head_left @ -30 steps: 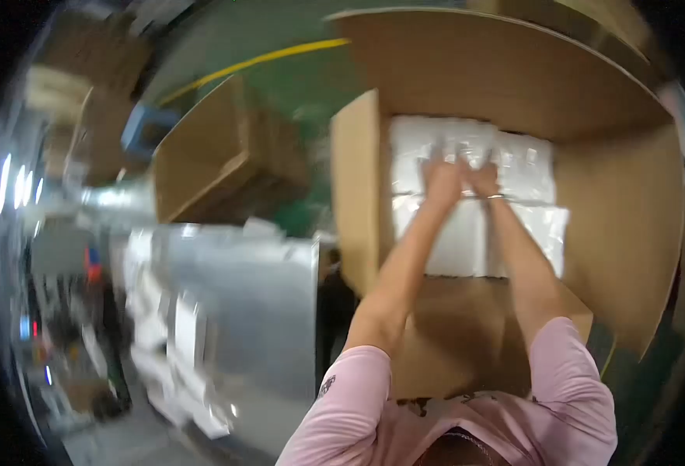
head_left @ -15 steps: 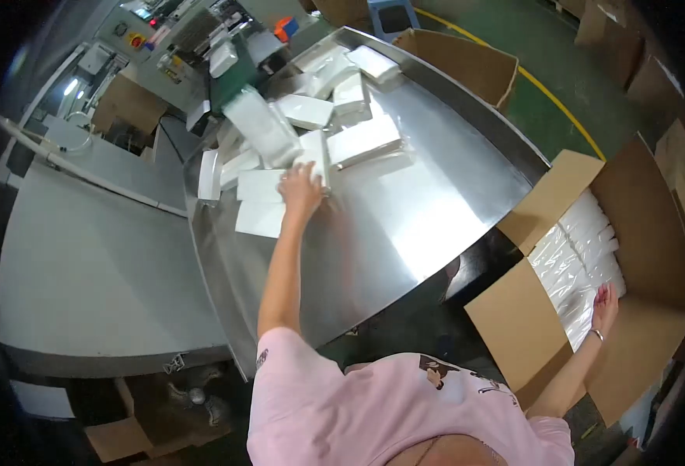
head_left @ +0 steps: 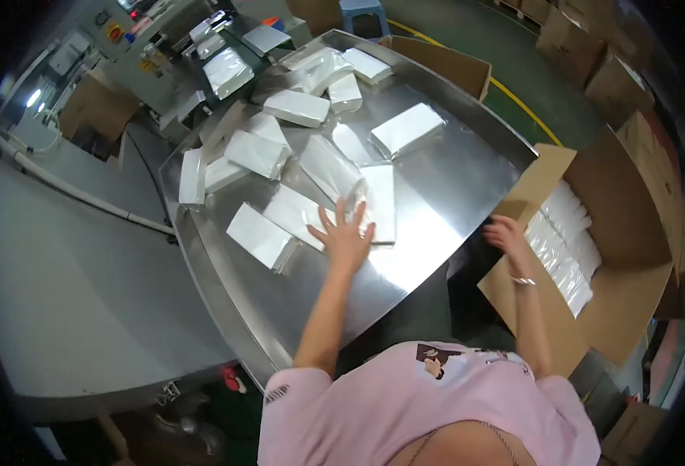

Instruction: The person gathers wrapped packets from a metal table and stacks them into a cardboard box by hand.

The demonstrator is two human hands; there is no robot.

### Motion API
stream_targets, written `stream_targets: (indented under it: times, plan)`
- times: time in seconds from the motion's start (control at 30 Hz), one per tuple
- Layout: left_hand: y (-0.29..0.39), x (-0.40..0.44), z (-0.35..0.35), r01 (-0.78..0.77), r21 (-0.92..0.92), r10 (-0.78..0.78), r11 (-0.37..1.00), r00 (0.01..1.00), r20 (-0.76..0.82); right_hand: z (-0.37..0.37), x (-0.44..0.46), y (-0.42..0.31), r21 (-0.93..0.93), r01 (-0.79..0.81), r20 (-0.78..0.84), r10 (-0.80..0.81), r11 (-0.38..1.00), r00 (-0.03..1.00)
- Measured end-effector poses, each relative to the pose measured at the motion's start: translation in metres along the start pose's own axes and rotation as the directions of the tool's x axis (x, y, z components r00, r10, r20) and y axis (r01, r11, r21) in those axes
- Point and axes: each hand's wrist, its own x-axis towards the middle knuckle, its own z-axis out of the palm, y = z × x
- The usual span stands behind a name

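Note:
My left hand [head_left: 346, 239] lies on the metal table with its fingers spread. Its fingertips touch the lower ends of white packs in clear wrap that look like folded paper, among them an upright pack [head_left: 381, 203] and a slanted pack [head_left: 328, 167]. Another pack [head_left: 261, 235] lies to the left of the hand. My right hand [head_left: 505, 234], with a bracelet at the wrist, hovers by the table's right edge beside the carton flap [head_left: 540, 180]. Its fingers are loosely extended and slightly blurred, and nothing shows in them.
An open cardboard carton [head_left: 630, 311] at the right holds rows of wrapped white packs [head_left: 564, 248]. More packs [head_left: 296, 107] lie on the far part of the metal table [head_left: 451, 186], which has a raised rim. A conveyor with a pack [head_left: 228, 72] stands beyond. A grey cover [head_left: 86, 287] is on the left.
My left hand has moved right, shifting packs toward me and rightward. My right hand has left the carton's inside and moved to the table edge. A pack has dropped onto the left pile.

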Motion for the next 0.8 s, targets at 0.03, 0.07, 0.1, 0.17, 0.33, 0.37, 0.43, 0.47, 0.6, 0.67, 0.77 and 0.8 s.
stream_targets:
  times: [0.03, 0.07, 0.1, 0.17, 0.33, 0.37, 0.43, 0.47, 0.6, 0.67, 0.77, 0.8]
  plan:
    - [0.016, -0.014, -0.001, -0.025, -0.001, 0.025, 1.000, 0.999, -0.024, 0.030, 0.017, 0.025, -0.063, -0.049, 0.122, 0.056, 0.997, 0.991]
    - [0.032, -0.026, -0.003, -0.026, -0.021, 0.025, 0.999, 0.999, -0.026, 0.075, 0.006, 0.011, -0.228, -0.099, 0.159, 0.137, 0.969, 0.978]
    - [0.049, -0.036, -0.006, -0.030, -0.039, 0.029, 0.999, 0.999, -0.027, 0.106, 0.003, 0.011, -0.179, -0.173, 0.248, 0.214, 0.969, 0.945]
    - [0.072, -0.056, 0.000, -0.053, -0.084, 0.051, 0.995, 0.998, -0.024, 0.150, 0.000, 0.003, -0.247, -0.067, 0.200, 0.119, 0.967, 0.972]
    - [0.080, -0.070, -0.022, 0.016, -0.261, 0.025, 0.965, 0.988, 0.152, 0.139, -0.003, -0.023, -0.147, -0.190, 0.353, 0.231, 0.971, 0.907]
    - [0.077, -0.068, -0.026, 0.019, -0.312, 0.044, 0.950, 0.980, 0.194, 0.132, 0.019, 0.021, -0.185, -0.071, 0.308, 0.126, 0.980, 0.943]
    - [0.071, -0.058, -0.030, 0.016, -0.430, 0.013, 0.903, 0.998, 0.063, 0.114, 0.012, 0.015, -0.267, -0.049, 0.252, 0.119, 0.962, 0.960]
    - [0.061, -0.048, -0.021, -0.152, -0.470, 0.093, 0.870, 0.985, -0.145, 0.100, 0.012, 0.018, -0.236, -0.082, 0.251, 0.142, 0.968, 0.958]
    - [0.053, 0.006, -0.011, -0.113, -0.080, 0.094, 0.990, 0.972, -0.216, 0.006, -0.001, 0.008, 0.086, -0.007, -0.078, 0.014, 0.996, 0.997]
    - [0.038, 0.022, 0.022, -0.138, -0.043, 0.135, 0.989, 0.988, -0.073, -0.079, 0.011, 0.027, 0.413, 0.196, -0.301, -0.070, 0.889, 0.951]
    - [0.051, 0.024, 0.024, -0.195, 0.008, 0.195, 0.981, 0.981, -0.005, -0.216, 0.015, 0.026, 0.176, 0.526, -0.853, -0.137, 0.832, 0.503]
    - [0.054, 0.025, 0.021, -0.222, -0.002, 0.222, 0.975, 0.975, -0.016, -0.265, 0.012, 0.031, 0.013, 0.418, -0.932, -0.140, 0.908, 0.334]
